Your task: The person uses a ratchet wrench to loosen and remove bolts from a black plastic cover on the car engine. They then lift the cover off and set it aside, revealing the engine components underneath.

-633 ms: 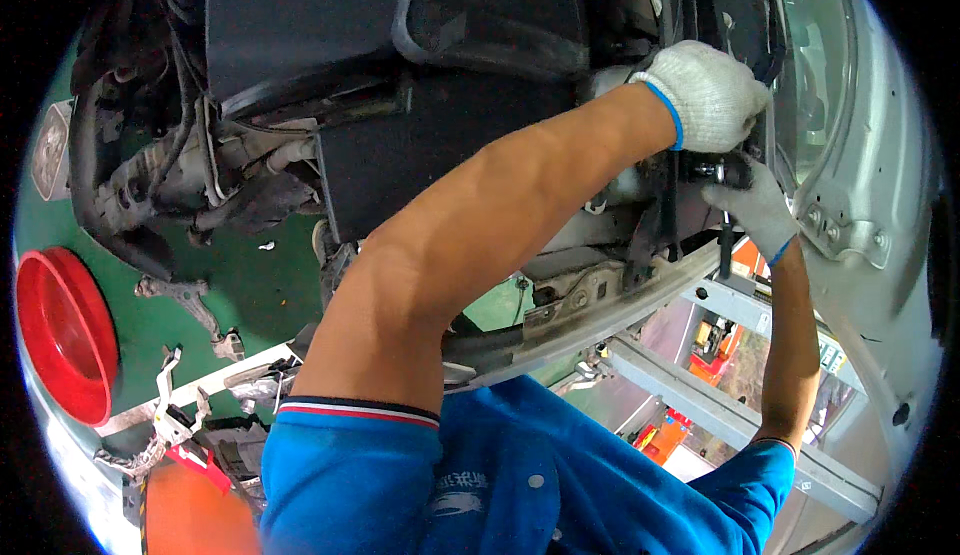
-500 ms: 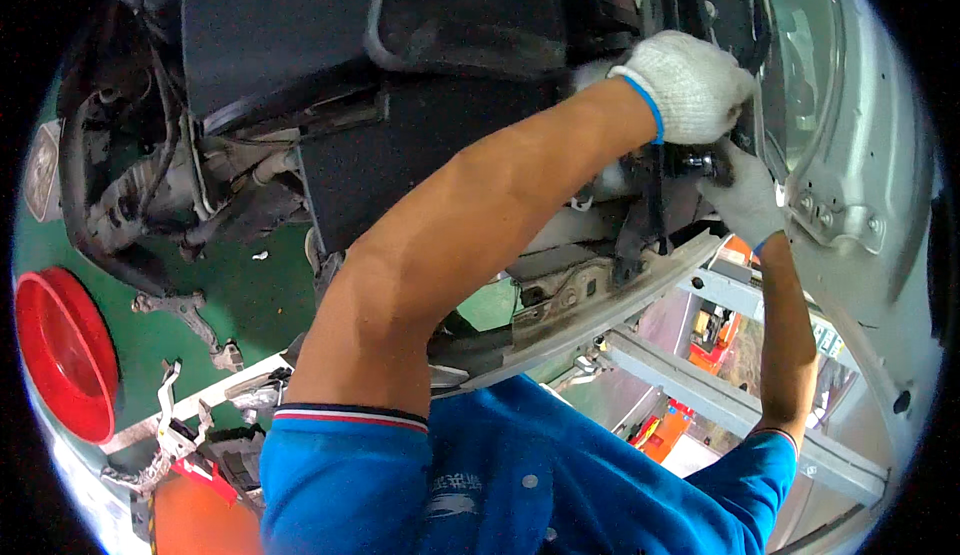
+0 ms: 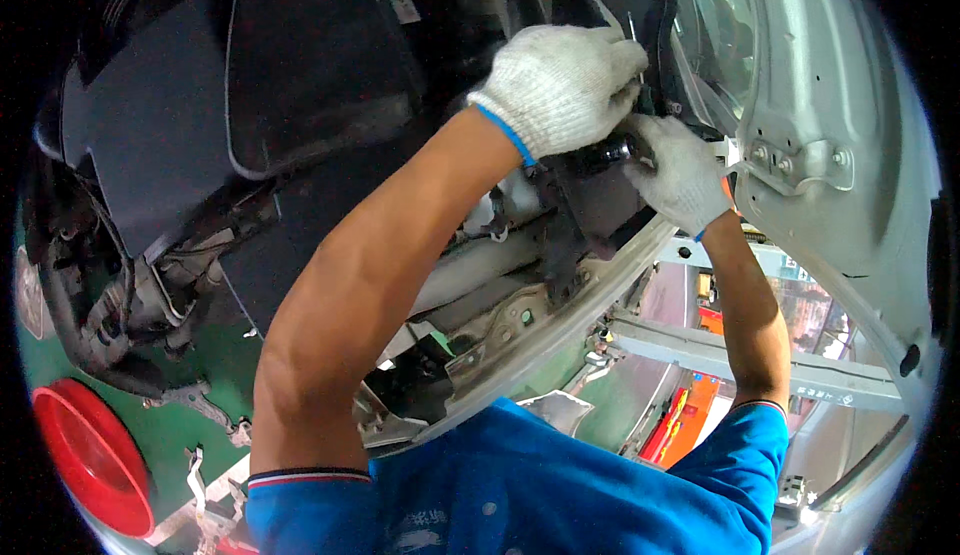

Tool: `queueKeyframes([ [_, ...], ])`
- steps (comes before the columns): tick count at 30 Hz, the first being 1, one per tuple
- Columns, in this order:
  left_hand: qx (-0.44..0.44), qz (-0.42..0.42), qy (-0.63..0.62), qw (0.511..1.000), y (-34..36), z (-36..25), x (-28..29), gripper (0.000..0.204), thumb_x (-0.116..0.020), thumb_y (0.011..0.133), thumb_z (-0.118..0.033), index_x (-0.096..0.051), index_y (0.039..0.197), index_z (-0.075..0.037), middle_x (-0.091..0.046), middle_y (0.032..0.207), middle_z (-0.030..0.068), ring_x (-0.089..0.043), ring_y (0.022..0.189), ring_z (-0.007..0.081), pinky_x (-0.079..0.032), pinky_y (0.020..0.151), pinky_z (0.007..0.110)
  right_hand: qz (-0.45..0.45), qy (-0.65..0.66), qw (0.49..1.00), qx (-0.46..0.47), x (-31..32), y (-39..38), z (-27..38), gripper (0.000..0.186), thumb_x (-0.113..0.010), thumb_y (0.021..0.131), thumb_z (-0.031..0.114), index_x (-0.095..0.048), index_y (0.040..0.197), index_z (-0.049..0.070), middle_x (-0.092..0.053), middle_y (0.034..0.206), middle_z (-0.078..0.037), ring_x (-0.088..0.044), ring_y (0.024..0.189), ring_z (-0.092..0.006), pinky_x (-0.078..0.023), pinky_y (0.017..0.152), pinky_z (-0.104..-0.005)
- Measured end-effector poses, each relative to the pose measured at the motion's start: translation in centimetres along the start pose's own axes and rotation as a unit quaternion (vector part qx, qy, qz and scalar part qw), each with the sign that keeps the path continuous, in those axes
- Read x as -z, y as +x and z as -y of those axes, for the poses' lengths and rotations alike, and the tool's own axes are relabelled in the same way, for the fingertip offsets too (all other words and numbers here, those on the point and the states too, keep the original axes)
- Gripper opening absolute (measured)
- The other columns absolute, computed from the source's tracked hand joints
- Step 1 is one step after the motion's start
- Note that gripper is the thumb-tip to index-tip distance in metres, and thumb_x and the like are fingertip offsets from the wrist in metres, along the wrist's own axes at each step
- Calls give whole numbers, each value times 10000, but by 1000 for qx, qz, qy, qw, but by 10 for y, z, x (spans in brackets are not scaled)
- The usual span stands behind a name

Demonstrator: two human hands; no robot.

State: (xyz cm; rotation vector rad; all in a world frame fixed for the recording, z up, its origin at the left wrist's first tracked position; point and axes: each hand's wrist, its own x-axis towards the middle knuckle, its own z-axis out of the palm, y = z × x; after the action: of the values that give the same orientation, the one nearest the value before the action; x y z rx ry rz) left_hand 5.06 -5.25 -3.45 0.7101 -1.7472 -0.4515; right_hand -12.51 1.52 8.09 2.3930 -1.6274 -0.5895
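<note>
Overall, you lean over a partly stripped vehicle (image 3: 320,65), its dark panels filling the upper left, with a silver-grey body panel (image 3: 820,85) along the right. Between your blue shirt (image 3: 600,500) and the work runs a pale curved edge; a red basin (image 3: 92,460) sits low on the left, well apart from both hands. Your left hand (image 3: 565,90), in a white knitted glove, reaches across with fingers bent — what they hold, if anything, is hidden. Your right hand (image 3: 678,170), likewise gloved, comes in just below, wrapped round one end of a dark cylindrical piece (image 3: 617,148); its shiny metal shows to the left of your thumb, below the left hand. Smallest, a slim bright rod (image 3: 632,27) stands beside the left fingertips; whether they touch it cannot be made out. The step in hand looks like close two-handed work in a cramped spot — the next move would call for a steady right grip, the piece held in line, and left fingers guided largely by feel.
</note>
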Motion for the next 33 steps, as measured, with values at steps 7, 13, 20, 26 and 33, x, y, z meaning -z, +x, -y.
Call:
queueKeyframes([
  [7, 9, 7, -8, 1000, -1, -5, 3, 234, -646, 928, -271, -703, 1114, -140, -700, 971, 122, -701, 871, 348, -573, 735, 467, 22, -71, 997, 38, -5, 0, -8, 316, -706, 825, 157, -660, 1125, 69, -717, 1048, -155, -667, 980, -389, -540, 856, -493],
  [13, -4, 12, 6, 1000, 0, -3, 1, 229, -661, 920, -266, -703, 1101, -132, -698, 958, 121, -703, 856, 347, -576, 716, 452, 61, 285, 949, -119, -15, -8, -13, 422, -745, 840, 266, -645, 1185, 44, -723, 1072, -189, -685, 986, -408, -541, 890, -473],
  [20, -9, 11, -5, 1000, 0, -3, 1, 236, -663, 921, -258, -699, 1119, -135, -691, 945, 116, -700, 846, 345, -576, 713, 445, 107, 213, 964, -117, 4, -10, -6, 479, -769, 819, 279, -640, 1222, 54, -725, 1067, -207, -694, 998, -396, -548, 887, -458],
  [26, -19, 34, 25, 999, 2, -5, 2, 267, -633, 897, -200, -701, 1147, -137, -704, 968, 120, -706, 868, 347, -582, 751, 454, -34, 26, 999, -11, -15, -17, -14, 410, -719, 831, 211, -632, 1220, 116, -698, 1054, -162, -653, 1008, -412, -538, 854, -524],
  [33, 34, 328, 56, 943, 26, -53, -26, 284, -578, 864, -68, -702, 1115, -16, -729, 987, 258, -716, 972, 428, -586, 835, 490, 6, 40, 996, -76, -20, -22, -24, 354, -705, 869, 236, -619, 1172, 74, -689, 1094, -175, -646, 1053, -410, -535, 862, -528],
])
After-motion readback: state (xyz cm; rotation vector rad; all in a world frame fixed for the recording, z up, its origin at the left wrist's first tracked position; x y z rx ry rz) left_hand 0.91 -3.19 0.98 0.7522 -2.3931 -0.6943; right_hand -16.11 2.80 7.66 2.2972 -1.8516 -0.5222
